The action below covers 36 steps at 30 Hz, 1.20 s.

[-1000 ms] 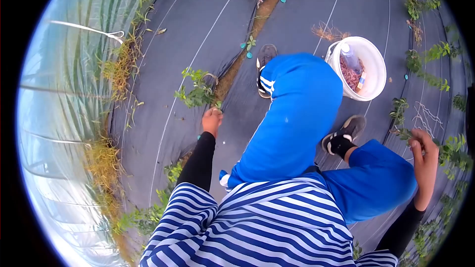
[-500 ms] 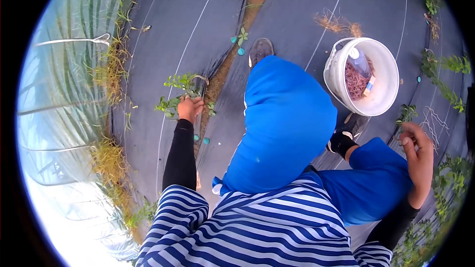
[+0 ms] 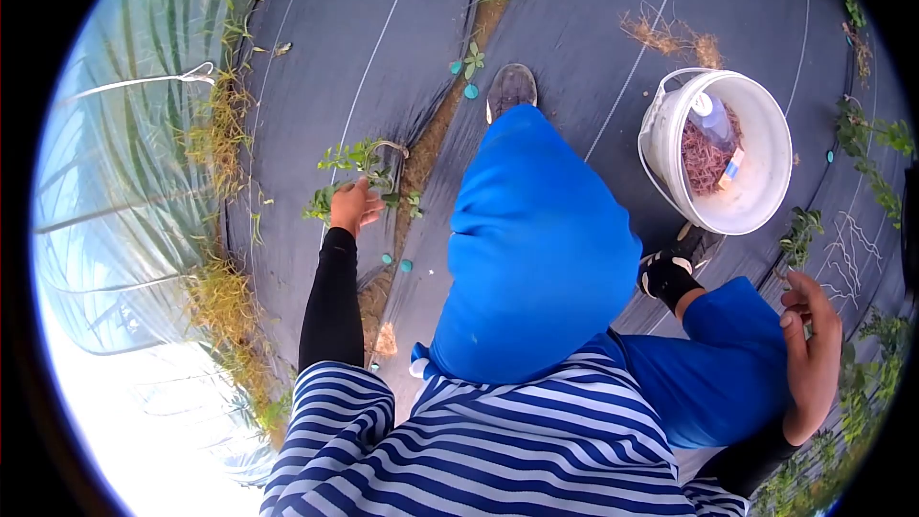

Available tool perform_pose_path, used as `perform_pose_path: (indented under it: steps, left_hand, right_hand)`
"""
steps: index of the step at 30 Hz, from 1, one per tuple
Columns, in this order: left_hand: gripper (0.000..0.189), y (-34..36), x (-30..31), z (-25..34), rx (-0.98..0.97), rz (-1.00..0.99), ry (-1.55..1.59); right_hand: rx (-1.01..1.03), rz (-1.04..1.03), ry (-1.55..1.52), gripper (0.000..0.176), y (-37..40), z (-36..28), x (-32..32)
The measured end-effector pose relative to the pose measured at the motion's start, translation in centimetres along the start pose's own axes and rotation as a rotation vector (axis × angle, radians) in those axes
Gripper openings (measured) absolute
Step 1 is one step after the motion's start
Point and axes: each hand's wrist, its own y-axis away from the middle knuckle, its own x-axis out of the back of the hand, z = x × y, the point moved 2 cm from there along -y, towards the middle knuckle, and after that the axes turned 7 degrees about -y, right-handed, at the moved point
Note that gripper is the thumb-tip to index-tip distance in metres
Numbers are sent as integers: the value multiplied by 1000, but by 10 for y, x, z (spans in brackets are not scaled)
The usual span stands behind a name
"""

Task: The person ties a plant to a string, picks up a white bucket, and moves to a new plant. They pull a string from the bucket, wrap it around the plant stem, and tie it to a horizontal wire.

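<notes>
My left hand (image 3: 354,205) is at a leafy green plant (image 3: 359,157) beside the soil gap, left of my knee. Its fingers are bent toward the leaves; whether they grip a stem is hidden. On the right, my right hand (image 3: 810,330) is raised above my blue-clad leg, with thumb and fingers apart and nothing visible between them. A small green plant (image 3: 799,235) grows just beyond its fingertips. The white bucket (image 3: 663,139) is tilted toward me and holds reddish strands (image 3: 706,155), a clear bottle (image 3: 709,119) and a small blue-and-white item (image 3: 732,168).
Dark ground sheet (image 3: 574,19) spreads underfoot, split by a strip of soil (image 3: 436,139). Dry roots (image 3: 661,36) lie behind the bucket. Plastic sheeting (image 3: 124,163) and yellowed grass (image 3: 225,306) line the left. Green plants (image 3: 866,373) edge the right.
My left hand has shifted slightly left and up, its fingers turned more toward the leaves. My right hand has moved slightly down. The bucket appears farther right as the view shifts.
</notes>
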Motion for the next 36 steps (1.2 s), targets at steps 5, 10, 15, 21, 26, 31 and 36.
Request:
perform_pose_path:
  steps: [5, 10, 15, 21, 26, 31, 36]
  left_hand:
    - [31, -28, 2, -17, 23, -64, 120]
    - [21, -36, 3, -25, -61, -83, -26]
    - [17, 6, -11, -20, -149, 11, -115]
    - [29, 3, -31, -37, -247, 152, -216]
    - [20, 24, -8, 4, -551, 515, -1067]
    - [14, 6, 9, 28, -688, 472, -1516]
    - [16, -3, 23, 37, -753, 323, -1764]
  right_hand:
    - [47, 45, 78, 34, 10, 3, 1]
    - [35, 27, 7, 35, 13, 7, 0]
    - [58, 31, -6, 34, 17, 12, -3]
    - [53, 27, -38, 34, 15, 12, -6]
    - [41, 12, -15, 33, 13, 19, -8]
    - [36, 25, -44, 33, 12, 25, -7]
    - [11, 26, -31, 34, 14, 20, -8]
